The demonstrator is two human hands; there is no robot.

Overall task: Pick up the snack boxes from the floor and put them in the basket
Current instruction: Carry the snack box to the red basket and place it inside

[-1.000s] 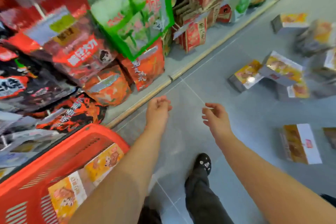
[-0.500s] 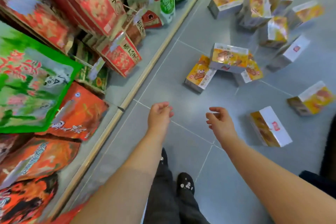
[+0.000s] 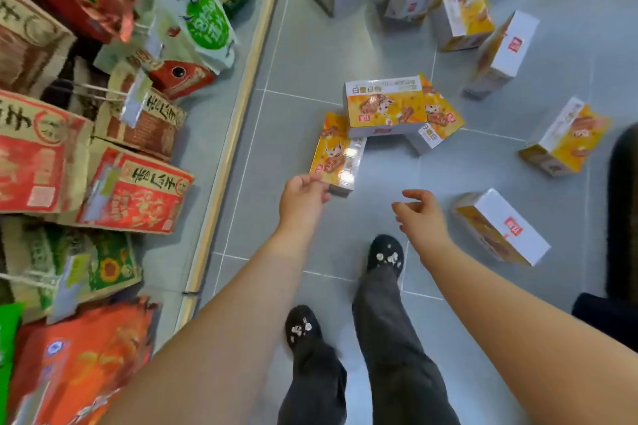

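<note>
Yellow-and-white snack boxes (image 3: pixel 385 107) scattered on floor; some stacked.

Bare arms were logged: left forearm (image 3: pixel 214 338) and right forearm (image 3: pixel 518 314), uncovered up to the frame edge. The left hand (image 3: pixel 302 198) and right hand (image 3: pixel 419 217) were seen bare too. Loose dark grey fabric trousers (image 3: pixel 390 338) were worn, wide-legged and faintly creased, with the hems draped over the shoe tops. Black rounded-toe shoes were noted: left shoe (image 3: pixel 303 326) and right shoe (image 3: pixel 386 248). Each upper was dotted with small white charm-like decorations (image 3: pixel 392 258), clustered near the toe. Their exact shapes could not be made out, and the shoe material could not be told.
</note>
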